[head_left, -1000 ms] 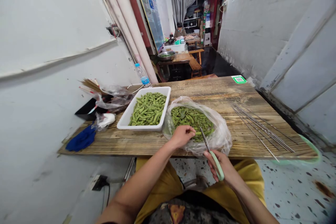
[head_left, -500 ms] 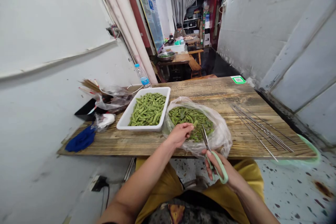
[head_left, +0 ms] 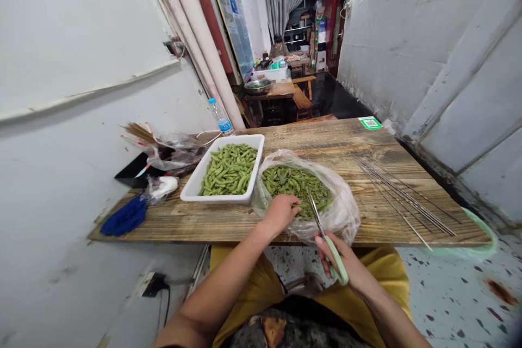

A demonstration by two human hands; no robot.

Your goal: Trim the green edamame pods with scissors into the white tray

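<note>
My right hand (head_left: 336,255) grips a pair of scissors (head_left: 335,253) with pale green handles, and their blades, nearly together, point up over the bag. Over the near left part of the clear plastic bag (head_left: 346,204), my left hand (head_left: 283,211) is closed in a pinch at a green edamame pod (head_left: 298,205), partly hidden by the fingers. Many loose edamame pods (head_left: 285,176) with bits of stem and leaf fill the opened bag. Left of it stands a white plastic tray (head_left: 188,190) heaped with green edamame pods (head_left: 230,168).
Several metal skewers (head_left: 408,198) lie on the right of the wooden table (head_left: 326,138). At the left are a blue cloth (head_left: 124,216), a black box (head_left: 132,169) with plastic wrapping and a water bottle (head_left: 223,119). Another person (head_left: 278,48) sits far back.
My left hand has lowered slightly, its fingers now turned down toward the pods in the bag. The scissors have turned and shifted a little left, and their blades are closer together.
</note>
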